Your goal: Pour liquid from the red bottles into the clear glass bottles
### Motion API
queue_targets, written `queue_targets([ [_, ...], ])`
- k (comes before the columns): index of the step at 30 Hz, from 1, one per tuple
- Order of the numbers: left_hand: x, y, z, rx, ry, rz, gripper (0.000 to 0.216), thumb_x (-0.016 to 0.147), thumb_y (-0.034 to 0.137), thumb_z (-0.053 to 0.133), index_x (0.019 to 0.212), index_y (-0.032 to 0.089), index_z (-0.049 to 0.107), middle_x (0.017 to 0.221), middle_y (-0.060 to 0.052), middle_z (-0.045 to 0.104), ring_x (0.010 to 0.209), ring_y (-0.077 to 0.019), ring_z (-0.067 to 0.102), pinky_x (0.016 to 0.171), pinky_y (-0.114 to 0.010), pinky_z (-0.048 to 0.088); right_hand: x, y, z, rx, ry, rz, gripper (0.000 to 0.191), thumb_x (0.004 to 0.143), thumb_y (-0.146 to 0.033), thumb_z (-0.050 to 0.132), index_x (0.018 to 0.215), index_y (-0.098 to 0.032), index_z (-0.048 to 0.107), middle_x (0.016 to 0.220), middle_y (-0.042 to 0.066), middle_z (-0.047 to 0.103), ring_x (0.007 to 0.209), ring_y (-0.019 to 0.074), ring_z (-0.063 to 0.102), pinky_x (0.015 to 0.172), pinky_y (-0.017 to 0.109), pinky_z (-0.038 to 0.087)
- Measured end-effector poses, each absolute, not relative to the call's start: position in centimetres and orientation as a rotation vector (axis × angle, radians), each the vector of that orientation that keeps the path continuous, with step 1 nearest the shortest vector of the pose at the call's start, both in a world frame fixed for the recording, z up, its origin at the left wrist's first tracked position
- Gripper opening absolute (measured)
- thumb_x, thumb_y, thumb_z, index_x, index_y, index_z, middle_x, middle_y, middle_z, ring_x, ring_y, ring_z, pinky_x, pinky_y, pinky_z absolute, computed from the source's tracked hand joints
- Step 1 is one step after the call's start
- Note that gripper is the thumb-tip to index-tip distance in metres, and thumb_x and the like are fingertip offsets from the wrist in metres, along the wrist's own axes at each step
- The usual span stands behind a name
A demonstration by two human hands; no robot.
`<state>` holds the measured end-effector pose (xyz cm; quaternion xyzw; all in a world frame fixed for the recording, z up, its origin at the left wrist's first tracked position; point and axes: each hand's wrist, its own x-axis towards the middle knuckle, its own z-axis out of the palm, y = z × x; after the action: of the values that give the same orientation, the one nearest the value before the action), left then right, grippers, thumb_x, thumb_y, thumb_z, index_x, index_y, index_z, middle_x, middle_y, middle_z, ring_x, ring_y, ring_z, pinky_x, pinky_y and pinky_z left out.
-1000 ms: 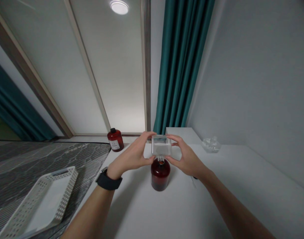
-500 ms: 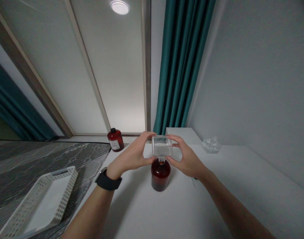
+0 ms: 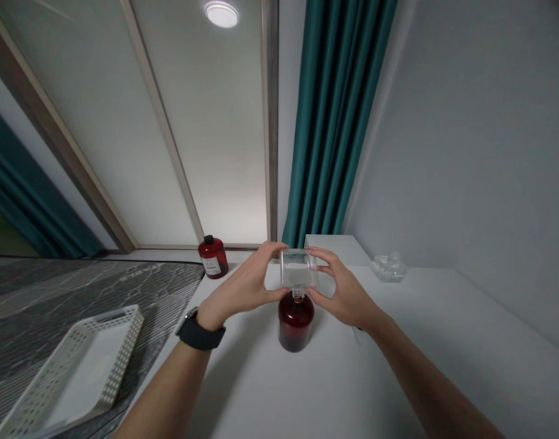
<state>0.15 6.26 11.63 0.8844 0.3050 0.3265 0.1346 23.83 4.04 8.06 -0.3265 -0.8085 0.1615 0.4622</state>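
Note:
A clear square bottle (image 3: pixel 298 269) is held upside down, its neck set on the mouth of a dark red-brown bottle (image 3: pixel 296 321) that stands upright on the white table (image 3: pixel 353 378). My left hand (image 3: pixel 243 288) grips the clear bottle's left side, fingers curled over its top edge and thumb under it. My right hand (image 3: pixel 343 289) pinches its right side. A black watch (image 3: pixel 199 333) sits on my left wrist. Whether liquid is flowing between the bottles is too fine to tell.
A second red-brown bottle (image 3: pixel 212 256) with a black cap and white label stands at the back left. A white perforated tray (image 3: pixel 73 372) lies on the grey marbled surface at left. Crumpled clear plastic (image 3: pixel 388 267) rests near the wall; teal curtains (image 3: pixel 334 122) hang behind.

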Motion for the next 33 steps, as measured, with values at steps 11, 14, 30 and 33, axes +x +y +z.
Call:
queue_targets([
  [11,0.2,6.44,11.39,2.577,0.864,1.0,0.075,0.079,0.027,0.081,0.139,0.027,0.037,0.131,-0.009,0.054,0.119,-0.0296,0.059,0.104,-0.05,0.051,23.77,3.98,8.04,-0.804,-1.982,0.417,0.067,0.086,-0.016,0.067,0.144,-0.033,0.037,0.146,0.008,0.047,0.137,0.0278,0.048,0.108,0.053,0.053],
  [14,0.19,6.44,11.41,2.577,0.869,0.997,0.074,0.079,0.028,0.081,0.138,0.027,0.037,0.131,-0.009,0.054,0.119,-0.0294,0.059,0.103,-0.049,0.051,23.8,3.97,8.06,-0.802,-1.982,0.409,0.068,0.085,-0.015,0.067,0.144,-0.033,0.037,0.147,0.009,0.046,0.138,0.0277,0.047,0.108,0.052,0.053],
  [30,0.15,6.16,11.93,2.594,0.862,0.988,0.068,0.082,0.03,0.079,0.136,0.027,0.039,0.132,-0.009,0.054,0.12,-0.0292,0.058,0.103,-0.048,0.051,23.8,3.94,8.12,-0.796,-1.98,0.384,0.069,0.085,-0.014,0.067,0.144,-0.033,0.037,0.148,0.009,0.045,0.139,0.0286,0.046,0.108,0.053,0.053],
  [33,0.14,6.13,11.96,2.596,0.849,0.996,0.067,0.082,0.031,0.078,0.137,0.027,0.039,0.131,-0.009,0.055,0.12,-0.0298,0.058,0.102,-0.049,0.051,23.78,3.95,8.14,-0.8,-1.982,0.383,0.069,0.085,-0.015,0.067,0.144,-0.033,0.037,0.148,0.009,0.045,0.139,0.029,0.046,0.107,0.053,0.054],
])
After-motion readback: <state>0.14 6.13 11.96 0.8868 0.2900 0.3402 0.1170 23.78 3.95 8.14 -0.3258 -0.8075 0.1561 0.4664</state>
